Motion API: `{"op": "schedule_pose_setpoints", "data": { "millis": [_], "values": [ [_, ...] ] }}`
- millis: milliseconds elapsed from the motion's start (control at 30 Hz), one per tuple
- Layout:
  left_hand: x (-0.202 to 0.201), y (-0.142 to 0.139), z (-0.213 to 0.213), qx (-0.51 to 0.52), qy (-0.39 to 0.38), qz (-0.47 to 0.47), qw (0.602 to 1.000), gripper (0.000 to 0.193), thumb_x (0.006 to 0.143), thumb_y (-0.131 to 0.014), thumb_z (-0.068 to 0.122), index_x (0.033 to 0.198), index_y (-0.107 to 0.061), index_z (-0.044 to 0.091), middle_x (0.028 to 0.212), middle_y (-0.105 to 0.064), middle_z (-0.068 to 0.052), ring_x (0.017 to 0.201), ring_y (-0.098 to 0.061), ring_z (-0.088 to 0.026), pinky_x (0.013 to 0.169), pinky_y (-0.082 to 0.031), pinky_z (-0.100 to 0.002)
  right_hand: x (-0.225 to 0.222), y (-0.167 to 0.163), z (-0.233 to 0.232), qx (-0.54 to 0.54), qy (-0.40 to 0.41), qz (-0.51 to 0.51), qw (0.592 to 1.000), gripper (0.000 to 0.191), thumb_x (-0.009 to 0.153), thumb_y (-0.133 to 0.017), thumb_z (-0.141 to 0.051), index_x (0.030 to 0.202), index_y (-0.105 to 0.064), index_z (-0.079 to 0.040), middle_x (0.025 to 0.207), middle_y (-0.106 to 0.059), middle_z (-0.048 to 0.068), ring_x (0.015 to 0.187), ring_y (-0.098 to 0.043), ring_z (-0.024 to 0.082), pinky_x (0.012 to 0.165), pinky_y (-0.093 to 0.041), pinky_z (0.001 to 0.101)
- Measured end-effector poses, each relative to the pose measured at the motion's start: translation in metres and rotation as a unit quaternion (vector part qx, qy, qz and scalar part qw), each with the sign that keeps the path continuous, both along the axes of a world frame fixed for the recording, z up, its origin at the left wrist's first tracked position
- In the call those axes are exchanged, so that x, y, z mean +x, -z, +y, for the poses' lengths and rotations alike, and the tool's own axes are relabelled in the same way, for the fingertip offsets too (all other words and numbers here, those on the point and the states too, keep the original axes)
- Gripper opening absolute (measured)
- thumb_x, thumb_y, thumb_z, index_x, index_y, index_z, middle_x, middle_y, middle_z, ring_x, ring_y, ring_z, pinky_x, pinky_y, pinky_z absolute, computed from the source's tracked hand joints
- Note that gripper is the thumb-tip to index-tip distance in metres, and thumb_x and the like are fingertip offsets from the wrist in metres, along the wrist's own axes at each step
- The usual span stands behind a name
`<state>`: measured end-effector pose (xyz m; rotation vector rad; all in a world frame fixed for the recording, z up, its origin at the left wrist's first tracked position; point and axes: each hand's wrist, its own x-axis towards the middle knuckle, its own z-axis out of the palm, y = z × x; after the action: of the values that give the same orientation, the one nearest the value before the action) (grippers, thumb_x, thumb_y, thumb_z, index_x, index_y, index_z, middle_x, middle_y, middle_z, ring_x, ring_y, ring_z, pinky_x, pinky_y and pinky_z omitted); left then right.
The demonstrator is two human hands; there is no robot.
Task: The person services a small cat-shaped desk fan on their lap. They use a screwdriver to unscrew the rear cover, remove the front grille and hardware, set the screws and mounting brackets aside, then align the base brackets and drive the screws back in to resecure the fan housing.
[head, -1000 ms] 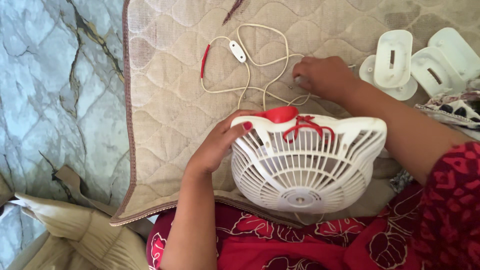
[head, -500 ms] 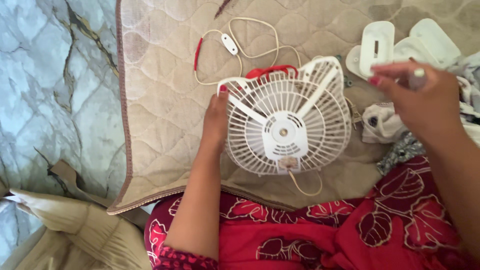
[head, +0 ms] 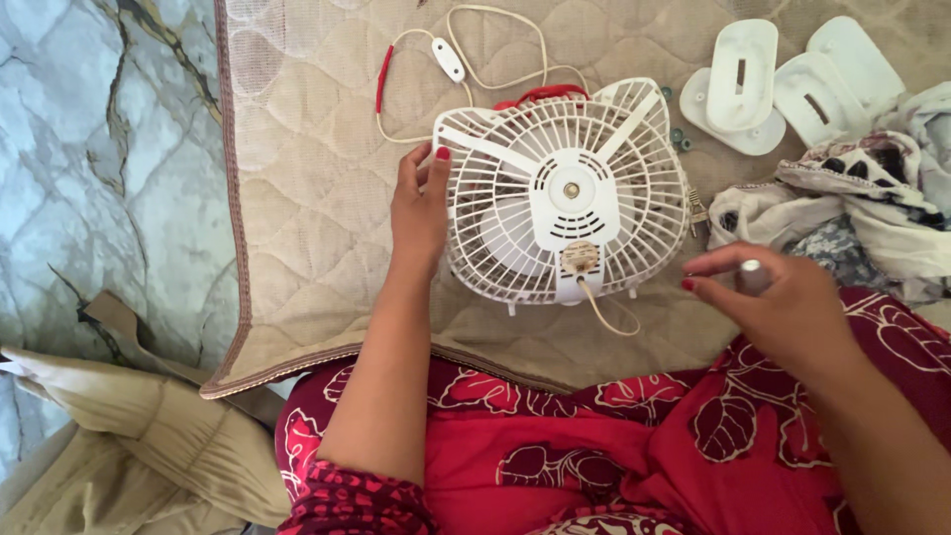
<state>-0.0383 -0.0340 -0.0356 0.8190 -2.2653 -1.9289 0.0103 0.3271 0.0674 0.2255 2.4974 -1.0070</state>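
A small white fan (head: 565, 188) with an eared grille lies flat on a beige quilted mat (head: 307, 198), its rear hub facing up. My left hand (head: 421, 213) grips the fan's left rim, thumb on the grille. To the right of the fan and apart from it, my right hand (head: 783, 307) hovers over my red patterned lap. It pinches a small pale piece (head: 751, 267) between thumb and fingertips. The fan's cream cord (head: 495, 20), with an inline switch (head: 449, 59) and a red sleeve (head: 381, 77), loops on the mat behind the fan.
White plastic base parts (head: 738, 79) lie at the back right, with small loose nuts (head: 679, 134) near them. A heap of patterned cloth (head: 872, 198) sits to the right. A folded beige cloth (head: 149, 436) lies at the lower left on a grey-blue quilt (head: 99, 149).
The fan went from tilted to lying flat with its rear hub up. My right hand left the cord, picked up a small pale piece and came down beside the fan's right side.
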Motion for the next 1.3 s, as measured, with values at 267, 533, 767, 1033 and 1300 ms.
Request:
{"op": "schedule_pose_setpoints", "data": {
  "millis": [267,533,767,1033,1300],
  "values": [
    [0.027,-0.062,0.037,-0.297,0.062,0.241,0.922,0.043,0.106,-0.066,0.014,0.148,-0.058,0.012,0.157,-0.054,-0.014,0.148,-0.047,-0.033,0.130,-0.039,-0.047,-0.001,0.006,-0.017,-0.043,-0.037,-0.021,0.998,0.020,0.083,-0.082,-0.018,0.102,-0.082,-0.014,0.069,-0.069,-0.005,0.055,-0.047,0.002,0.047,-0.037,0.0219],
    [0.030,-0.091,0.069,-0.384,0.226,0.211,0.870,0.054,0.094,-0.075,0.040,0.144,-0.062,0.025,0.157,-0.048,-0.010,0.151,-0.040,-0.036,0.126,-0.026,-0.056,0.001,-0.004,-0.027,0.039,-0.041,-0.076,0.995,0.019,0.084,-0.087,-0.023,0.102,-0.083,-0.020,0.071,-0.073,0.004,0.049,-0.051,0.011,0.046,-0.040,0.0285],
    [0.029,-0.085,0.061,-0.367,0.242,0.199,0.875,0.053,0.095,-0.075,0.042,0.144,-0.063,0.027,0.159,-0.048,-0.008,0.152,-0.040,-0.034,0.128,-0.026,-0.055,0.008,0.002,-0.034,-0.046,-0.162,0.186,0.968,0.021,0.084,-0.081,-0.017,0.105,-0.080,-0.019,0.098,-0.079,0.001,0.072,-0.070,0.009,0.061,-0.052,0.0241],
    [0.029,-0.085,0.058,-0.358,0.242,0.202,0.879,0.054,0.094,-0.076,0.045,0.143,-0.064,0.027,0.159,-0.048,-0.007,0.151,-0.040,-0.034,0.127,-0.026,-0.054,0.013,0.000,-0.042,-0.024,-0.124,0.161,0.979,0.022,0.081,-0.082,-0.013,0.103,-0.080,-0.015,0.097,-0.080,0.001,0.070,-0.073,0.009,0.052,-0.052,0.0255],
    [0.028,-0.085,0.055,-0.352,0.247,0.201,0.880,0.054,0.094,-0.075,0.045,0.144,-0.063,0.027,0.159,-0.048,-0.007,0.151,-0.041,-0.035,0.127,-0.026,-0.055,0.015,0.004,-0.048,-0.030,-0.165,0.239,0.957,0.020,0.082,-0.082,-0.012,0.101,-0.078,-0.013,0.098,-0.077,0.004,0.083,-0.075,0.015,0.068,-0.057,0.0269]
  ]
}}
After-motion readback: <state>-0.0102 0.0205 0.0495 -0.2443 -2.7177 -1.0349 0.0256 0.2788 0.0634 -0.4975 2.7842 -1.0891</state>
